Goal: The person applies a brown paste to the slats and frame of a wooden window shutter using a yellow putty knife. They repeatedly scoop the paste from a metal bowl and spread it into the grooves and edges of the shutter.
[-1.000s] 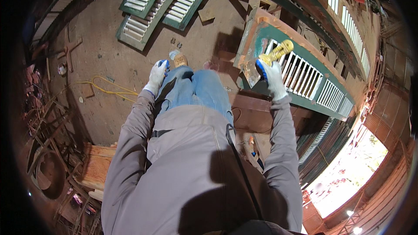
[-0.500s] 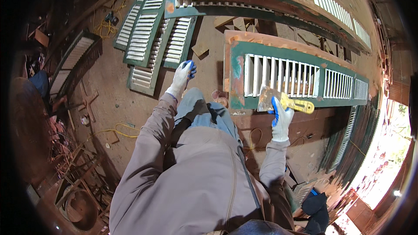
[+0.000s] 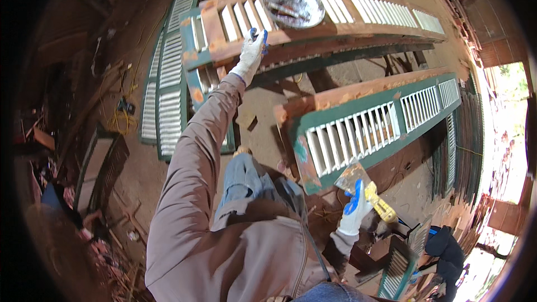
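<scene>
My right hand [image 3: 356, 211], in a white glove with blue-coated fingers, grips a wide putty knife [image 3: 382, 203] by its yellow handle. The stained blade is close to the lower edge of a green shutter [image 3: 358, 156] with white slats. My left hand [image 3: 251, 56], gloved alike, reaches forward over a brown, stripped shutter [image 3: 347, 39]. Its fingers are curled; what they hold, if anything, is hidden. Just beyond that hand, a round metal pan [image 3: 293, 5] with dark scraps or tools in it rests on the brown shutter.
More green shutters [image 3: 170, 72] lie at the far left. On the right, a stack of shutters [image 3: 467, 140] leans beside a bright opening. Yellow cord [image 3: 120, 120] and scrap wood [image 3: 120, 229] lie on the floor at left. A dark bag or cloth [image 3: 444, 254] is near right.
My left hand has moved forward and up toward the metal pan. My right hand has dropped back slightly with the putty knife, its handle tilting downward. The view has shifted forward.
</scene>
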A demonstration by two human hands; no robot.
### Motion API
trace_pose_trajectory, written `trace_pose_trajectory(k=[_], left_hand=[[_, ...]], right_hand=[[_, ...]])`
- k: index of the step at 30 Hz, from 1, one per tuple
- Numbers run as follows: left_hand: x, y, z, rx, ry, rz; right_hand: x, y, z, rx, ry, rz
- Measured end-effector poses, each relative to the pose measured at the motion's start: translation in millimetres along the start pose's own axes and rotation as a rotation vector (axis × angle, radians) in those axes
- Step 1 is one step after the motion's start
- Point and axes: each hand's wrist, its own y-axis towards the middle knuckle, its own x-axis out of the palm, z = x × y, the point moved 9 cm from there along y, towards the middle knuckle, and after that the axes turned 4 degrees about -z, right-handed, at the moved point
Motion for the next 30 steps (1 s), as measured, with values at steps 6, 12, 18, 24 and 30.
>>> trace_pose_trajectory(k=[6,12,18,24,30], left_hand=[[5,130,-28,-0.231,-0.151,0.012],[35,144,-10,-0.350,-0.231,-0.262],[6,0,18,-0.286,-0.314,-0.274],[4,-146,8,-0.282,-0.278,-0.451],[6,-208,8,-0.357,-0.253,-0.472]], right_hand=[[73,-31,16,0.155,0.176,0.005],[120,-56,-12,0.095,0.065,-0.136],[170,-28,-46,-0.183,-0.313,-0.238],[290,-14,-126,-0.624,-0.725,-0.638],[335,-28,-77,-0.673,-1.053,-0.844]])
